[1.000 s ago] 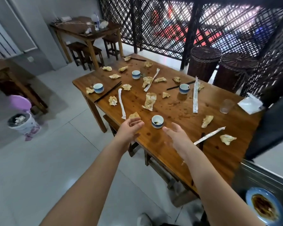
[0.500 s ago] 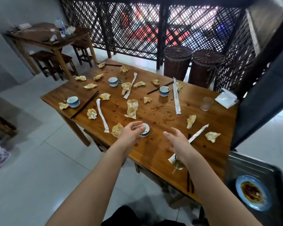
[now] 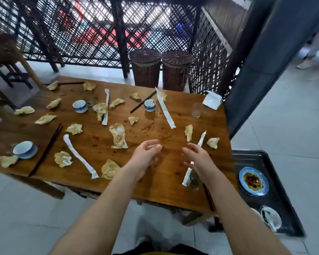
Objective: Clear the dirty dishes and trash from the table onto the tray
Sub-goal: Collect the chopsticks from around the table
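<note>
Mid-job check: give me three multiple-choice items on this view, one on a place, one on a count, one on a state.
1. Relative to the table, the black tray lies: A) on its middle; B) off its right end; C) behind its far edge.
2. Wicker baskets behind the table: A) two; B) one; C) four.
3. The left hand and right hand are: A) both holding cups; B) gripping chopsticks; C) open, holding nothing.
1 B: the tray shows past the right end. 2 A: two stand side by side. 3 C: fingers relaxed, nothing in them.
</note>
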A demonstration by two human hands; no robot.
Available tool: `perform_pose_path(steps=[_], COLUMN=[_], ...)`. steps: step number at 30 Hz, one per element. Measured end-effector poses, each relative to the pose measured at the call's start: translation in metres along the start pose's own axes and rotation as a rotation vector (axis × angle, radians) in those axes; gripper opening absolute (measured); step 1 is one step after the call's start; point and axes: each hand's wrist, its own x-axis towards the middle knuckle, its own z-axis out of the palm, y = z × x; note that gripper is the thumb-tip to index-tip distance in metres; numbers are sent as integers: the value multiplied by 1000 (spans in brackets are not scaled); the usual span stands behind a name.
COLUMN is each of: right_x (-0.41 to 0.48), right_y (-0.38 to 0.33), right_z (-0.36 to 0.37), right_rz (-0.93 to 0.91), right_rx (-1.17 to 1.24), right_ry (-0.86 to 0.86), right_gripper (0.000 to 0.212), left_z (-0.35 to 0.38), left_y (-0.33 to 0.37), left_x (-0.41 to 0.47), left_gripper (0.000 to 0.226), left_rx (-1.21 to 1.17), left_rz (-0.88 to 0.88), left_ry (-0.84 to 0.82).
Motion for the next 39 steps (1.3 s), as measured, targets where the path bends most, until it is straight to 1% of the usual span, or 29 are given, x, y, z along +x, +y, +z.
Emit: perform_pose_path(steps=[5, 9, 14, 17, 19, 26, 30, 33, 39], right_x=[-11, -19, -26, -26, -25, -18, -12, -8, -2], right_y=[16, 30, 46, 54, 60, 76, 90, 105, 131], right_z=[1, -6, -21, -28, -32, -54, -67, -76, -89], right_rz=[-14, 25, 83, 106, 113, 176, 237, 287, 315], right_rx=[53, 96, 156, 167, 176, 191, 187, 191, 148], right_ry=[149, 248, 313, 330, 330, 326, 282, 270, 271], right_gripper=[43, 39, 35, 35, 36, 35, 35, 33, 26], left_z=[7, 18, 33, 41, 46, 61, 62, 63, 64], left_y=[-5, -10, -21, -26, -30, -53, -74, -90, -113], left_x=[12, 17, 17, 17, 17, 14, 10, 8, 2], left_gripper=[22, 12, 11, 16, 19, 15, 18, 15, 13], left_rx=[77, 124, 148, 141, 145, 211, 148, 98, 117], left_rz=[-23, -40, -64, -86, -100, -161, -234, -268, -316], left_ry=[-138, -212, -287, -314, -319, -297, -249, -208, -198])
